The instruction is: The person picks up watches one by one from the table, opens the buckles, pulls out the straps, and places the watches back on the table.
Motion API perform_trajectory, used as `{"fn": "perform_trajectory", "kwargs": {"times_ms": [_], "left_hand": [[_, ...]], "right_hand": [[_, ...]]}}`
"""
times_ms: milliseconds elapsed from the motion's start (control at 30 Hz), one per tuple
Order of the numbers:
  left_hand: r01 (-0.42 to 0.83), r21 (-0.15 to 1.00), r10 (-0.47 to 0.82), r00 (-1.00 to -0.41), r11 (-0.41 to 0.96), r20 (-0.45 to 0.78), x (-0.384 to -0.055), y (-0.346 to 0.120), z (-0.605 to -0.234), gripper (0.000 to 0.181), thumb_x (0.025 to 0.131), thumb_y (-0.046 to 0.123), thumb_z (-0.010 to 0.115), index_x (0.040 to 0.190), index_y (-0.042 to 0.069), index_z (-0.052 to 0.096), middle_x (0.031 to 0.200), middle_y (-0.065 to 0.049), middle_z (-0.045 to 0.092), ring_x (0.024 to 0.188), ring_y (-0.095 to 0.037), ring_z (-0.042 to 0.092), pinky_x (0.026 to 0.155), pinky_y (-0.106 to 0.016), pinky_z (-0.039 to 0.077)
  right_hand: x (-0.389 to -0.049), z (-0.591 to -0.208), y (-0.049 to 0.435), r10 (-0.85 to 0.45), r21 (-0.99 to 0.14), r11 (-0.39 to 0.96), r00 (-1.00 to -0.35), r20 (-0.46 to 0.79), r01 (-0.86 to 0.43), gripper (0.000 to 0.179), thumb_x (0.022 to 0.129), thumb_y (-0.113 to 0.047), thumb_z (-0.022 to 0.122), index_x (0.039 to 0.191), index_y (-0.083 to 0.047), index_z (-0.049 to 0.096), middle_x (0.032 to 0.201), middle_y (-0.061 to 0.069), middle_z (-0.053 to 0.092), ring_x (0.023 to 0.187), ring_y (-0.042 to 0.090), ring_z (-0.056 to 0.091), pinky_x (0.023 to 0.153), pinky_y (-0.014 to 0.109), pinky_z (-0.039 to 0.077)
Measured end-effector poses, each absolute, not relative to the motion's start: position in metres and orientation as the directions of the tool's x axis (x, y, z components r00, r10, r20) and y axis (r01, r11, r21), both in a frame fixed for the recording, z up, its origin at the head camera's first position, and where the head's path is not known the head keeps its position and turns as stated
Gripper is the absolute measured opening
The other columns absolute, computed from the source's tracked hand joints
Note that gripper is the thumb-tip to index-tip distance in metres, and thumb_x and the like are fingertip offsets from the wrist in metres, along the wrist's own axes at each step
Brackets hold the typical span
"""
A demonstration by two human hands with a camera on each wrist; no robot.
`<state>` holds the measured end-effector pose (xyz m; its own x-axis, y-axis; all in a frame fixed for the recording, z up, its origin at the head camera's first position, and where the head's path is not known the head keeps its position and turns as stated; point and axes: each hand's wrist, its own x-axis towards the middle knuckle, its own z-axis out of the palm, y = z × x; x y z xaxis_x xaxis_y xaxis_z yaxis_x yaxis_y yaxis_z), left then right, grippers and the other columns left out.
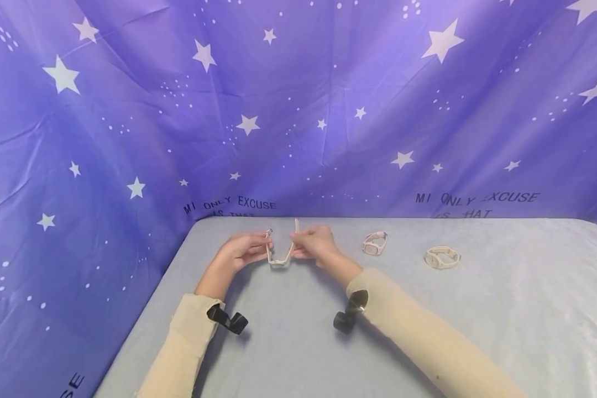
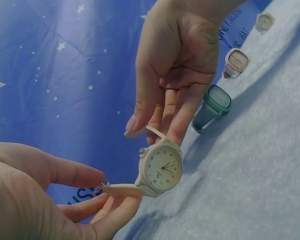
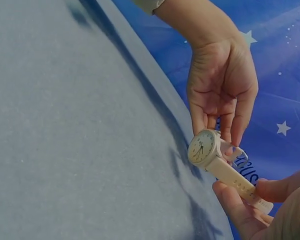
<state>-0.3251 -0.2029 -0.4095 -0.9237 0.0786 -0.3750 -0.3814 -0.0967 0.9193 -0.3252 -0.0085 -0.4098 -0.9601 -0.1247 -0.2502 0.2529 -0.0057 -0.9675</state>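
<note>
A cream wristwatch (image 2: 162, 169) with a round dial hangs unbuckled between my two hands, its strap (image 3: 232, 180) bent into a U with the dial at the bottom. My left hand (image 1: 241, 251) pinches the buckle end between thumb and fingers. On the other side, my right hand (image 1: 318, 244) pinches the strap end with the holes, whose tip sticks up past the fingers in the head view. The metal buckle (image 3: 241, 159) shows beside the left fingertips in the right wrist view.
A green watch (image 2: 220, 97) lies beyond the right hand, hidden in the head view. Further right on the grey cloth-covered table (image 1: 298, 342) are a pink watch (image 1: 371, 250) and a pale yellow watch (image 1: 433, 261). A purple star-printed curtain (image 1: 288, 83) hangs behind.
</note>
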Motion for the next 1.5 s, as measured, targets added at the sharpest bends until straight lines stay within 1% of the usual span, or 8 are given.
{"fn": "perform_trajectory", "kwargs": {"times_ms": [167,333,500,600,767,933,1233,1500], "left_hand": [[-0.378,0.924,0.052,-0.926,-0.06,-0.375,-0.327,-0.203,-0.413,0.045,0.096,-0.005,0.059,0.139,-0.015,0.048,0.089,-0.005,0.074,0.079,-0.011,0.071,0.089,-0.033,0.062],[-0.357,0.934,0.017,-0.934,-0.023,-0.357,-0.328,-0.202,-0.417,0.045,0.096,-0.006,0.06,0.139,-0.016,0.049,0.108,-0.019,0.074,0.084,-0.014,0.072,0.087,-0.033,0.062],[-0.334,0.942,-0.012,-0.942,0.009,-0.334,-0.329,-0.2,-0.424,0.044,0.096,-0.004,0.062,0.138,-0.014,0.052,0.107,-0.018,0.074,0.082,-0.012,0.071,0.085,-0.03,0.063],[-0.329,0.944,-0.029,-0.944,0.015,-0.328,-0.33,-0.199,-0.429,0.043,0.096,-0.003,0.062,0.137,-0.013,0.053,0.105,-0.015,0.073,0.081,-0.01,0.069,0.082,-0.027,0.063],[-0.324,0.946,-0.076,-0.944,0.027,-0.321,-0.331,-0.197,-0.434,0.041,0.096,0.0,0.065,0.135,-0.01,0.057,0.12,-0.02,0.071,0.087,-0.012,0.07,0.086,-0.028,0.062],[-0.315,0.949,-0.121,-0.943,0.019,-0.311,-0.329,-0.195,-0.434,0.04,0.096,0.003,0.066,0.134,-0.009,0.059,0.131,-0.023,0.067,0.095,-0.014,0.071,0.089,-0.029,0.061],[-0.309,0.951,-0.175,-0.936,-0.006,-0.305,-0.327,-0.194,-0.431,0.035,0.095,0.001,0.067,0.128,-0.01,0.062,0.113,-0.015,0.073,0.085,-0.01,0.07,0.079,-0.024,0.063],[-0.286,0.958,-0.183,-0.944,0.029,-0.276,-0.326,-0.192,-0.436,0.032,0.095,0.002,0.066,0.125,-0.011,0.063,0.111,-0.016,0.074,0.083,-0.011,0.07,0.076,-0.022,0.062]], "right_hand": [[-0.328,-0.412,-0.016,-0.118,-0.965,0.063,-0.958,-0.262,0.256,0.027,0.094,-0.003,0.068,0.113,0.016,0.066,0.076,0.021,0.073,0.053,0.013,0.067,0.066,0.031,0.063],[-0.329,-0.416,-0.021,-0.101,-0.96,0.109,-0.958,-0.269,0.258,0.023,0.094,-0.003,0.07,0.109,0.014,0.068,0.07,0.016,0.07,0.051,0.012,0.065,0.062,0.029,0.063],[-0.329,-0.419,-0.024,-0.063,-0.957,0.136,-0.961,-0.268,0.257,0.021,0.094,-0.003,0.069,0.107,0.013,0.07,0.065,0.009,0.067,0.048,0.008,0.061,0.056,0.024,0.061],[-0.328,-0.418,-0.025,-0.048,-0.956,0.149,-0.964,-0.262,0.252,0.019,0.093,-0.001,0.069,0.106,0.013,0.07,0.072,0.012,0.069,0.051,0.008,0.061,0.06,0.024,0.062],[-0.325,-0.416,-0.028,-0.036,-0.953,0.189,-0.969,-0.246,0.236,0.022,0.091,0.002,0.071,0.108,0.015,0.067,0.089,0.021,0.073,0.06,0.011,0.064,0.065,0.025,0.063],[-0.324,-0.417,-0.03,-0.024,-0.949,0.218,-0.971,-0.236,0.225,0.025,0.09,0.004,0.071,0.112,0.016,0.065,0.09,0.021,0.072,0.062,0.011,0.063,0.063,0.023,0.062],[-0.324,-0.419,-0.032,0.006,-0.941,0.267,-0.976,-0.216,0.21,0.021,0.091,0.002,0.07,0.108,0.014,0.068,0.086,0.017,0.069,0.057,0.006,0.058,0.058,0.019,0.06],[-0.323,-0.422,-0.031,0.005,-0.932,0.331,-0.988,-0.154,0.147,0.015,0.09,0.001,0.069,0.1,0.013,0.071,0.08,0.015,0.07,0.058,0.009,0.06,0.06,0.022,0.061]]}}
